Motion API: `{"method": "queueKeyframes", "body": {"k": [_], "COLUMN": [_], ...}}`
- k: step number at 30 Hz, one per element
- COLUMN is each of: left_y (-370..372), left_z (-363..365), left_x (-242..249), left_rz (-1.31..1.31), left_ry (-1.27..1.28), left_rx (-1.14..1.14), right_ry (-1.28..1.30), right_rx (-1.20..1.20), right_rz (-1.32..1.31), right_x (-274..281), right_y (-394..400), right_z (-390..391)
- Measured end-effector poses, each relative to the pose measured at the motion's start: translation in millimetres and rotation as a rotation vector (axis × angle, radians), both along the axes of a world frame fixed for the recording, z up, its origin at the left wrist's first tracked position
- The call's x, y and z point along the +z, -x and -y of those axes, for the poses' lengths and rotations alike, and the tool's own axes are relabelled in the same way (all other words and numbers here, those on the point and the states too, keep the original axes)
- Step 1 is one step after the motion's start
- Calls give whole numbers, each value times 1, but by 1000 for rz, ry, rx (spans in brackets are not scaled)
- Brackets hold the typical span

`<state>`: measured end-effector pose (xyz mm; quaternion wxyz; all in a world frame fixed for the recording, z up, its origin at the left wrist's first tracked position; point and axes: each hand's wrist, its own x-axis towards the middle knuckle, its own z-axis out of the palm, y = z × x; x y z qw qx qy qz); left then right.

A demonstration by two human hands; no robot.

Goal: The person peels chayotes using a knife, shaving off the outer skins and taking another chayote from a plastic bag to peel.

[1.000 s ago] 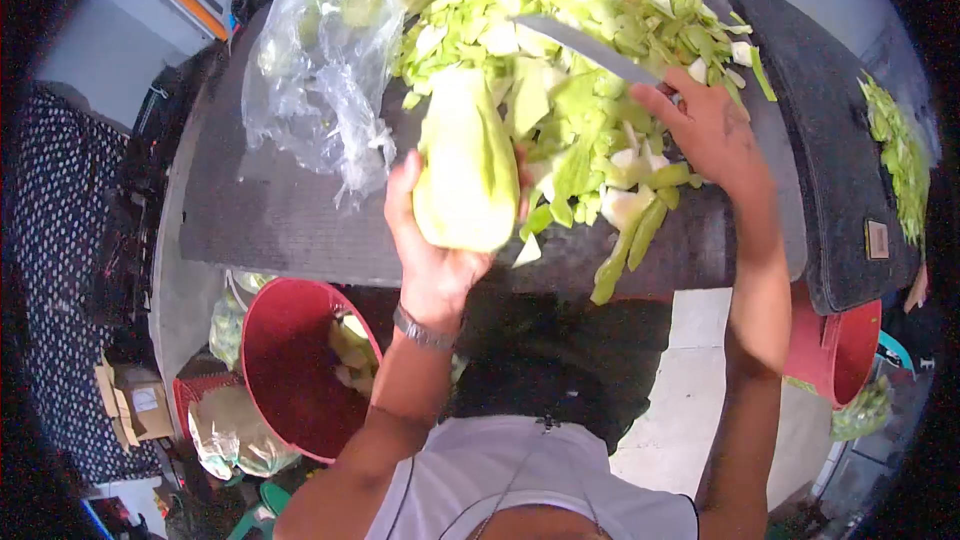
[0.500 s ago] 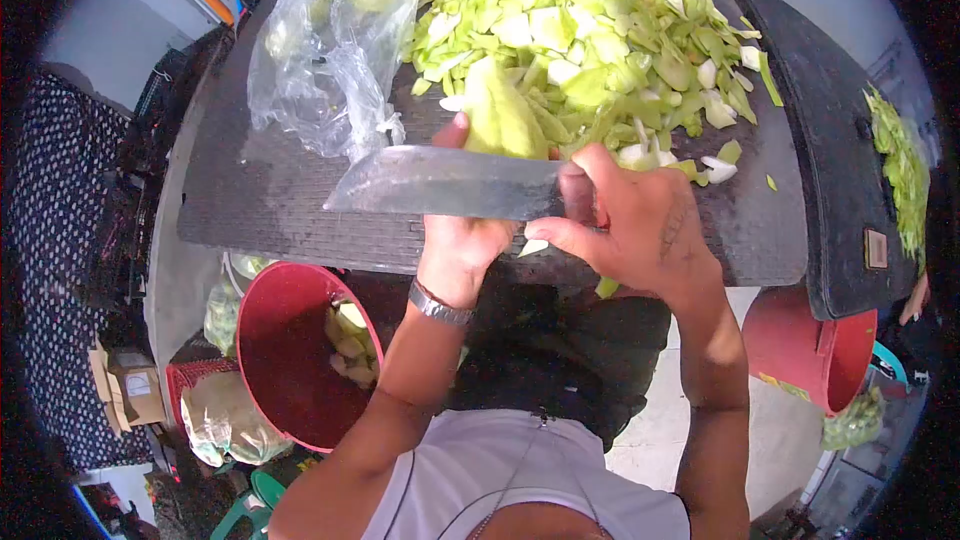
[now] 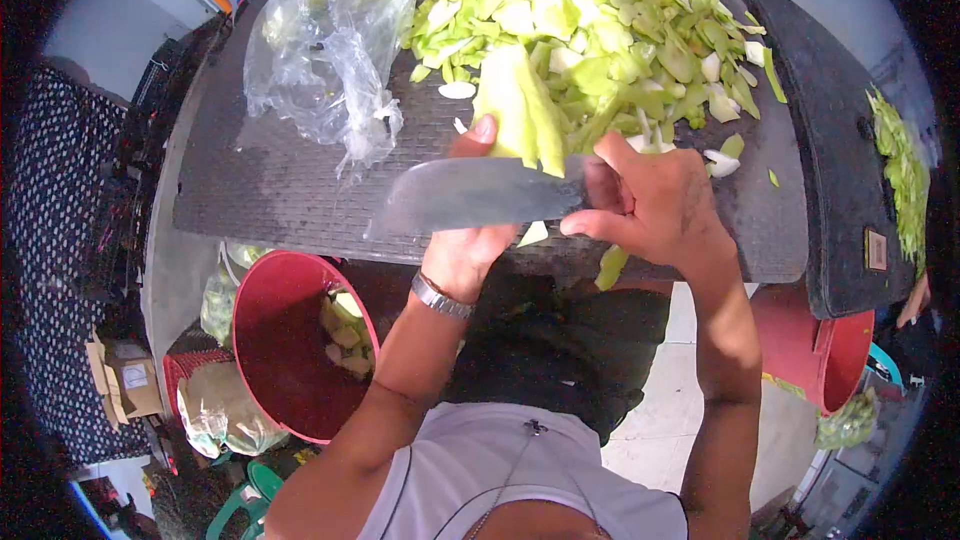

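My right hand (image 3: 660, 200) is closed round the handle of a large, broad-bladed knife (image 3: 480, 195). The blade points left and crosses in front of my left hand (image 3: 468, 250), hiding much of its palm and fingers. That left hand grips a pale green, ridged chayote (image 3: 508, 105), with the thumb showing at its left side. Just beyond the chayote lies a big heap of sliced chayote (image 3: 610, 40). One small cut piece (image 3: 534, 234) is by the table edge, and a longer strip (image 3: 611, 267) hangs near my right wrist.
A clear plastic bag (image 3: 335, 60) with green produce lies on the dark ribbed table (image 3: 260, 185). Below left stands a red bin (image 3: 290, 360) with pieces inside. Another red bin (image 3: 800, 340) is below right, under a second dark table (image 3: 830, 140) bearing green slices and a person's hand (image 3: 914, 300).
The knife blade has tilted and shifted slightly, blurred by motion. The chayote has turned a little in my left hand, and a flap of it now hangs by the blade.
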<state>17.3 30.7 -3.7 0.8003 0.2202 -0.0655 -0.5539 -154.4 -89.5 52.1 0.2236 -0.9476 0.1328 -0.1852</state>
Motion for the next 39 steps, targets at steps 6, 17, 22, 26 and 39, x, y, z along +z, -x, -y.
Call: {"method": "queueKeyframes", "body": {"k": [6, 17, 22, 26, 39], "left_y": [-8, 2, -7, -1, -5], "left_z": [-14, 0, -11, -22, -14], "left_x": [0, -13, -27, -9, -31], "left_rz": [108, -23, -153, 177, -64], "left_ry": [14, 40, 131, -20, 15], "left_rx": [-80, -68, -124, -111, -97], "right_ry": [-113, -86, -62, -112, -104], "right_rx": [-373, -12, -43, -402, 14], "right_rz": [-45, 34, 2, 106, 20], "right_x": [-16, 0, -5, -32, 2], "right_y": [20, 1, 1, 12, 0], "right_z": [41, -10, 4, 64, 3]}}
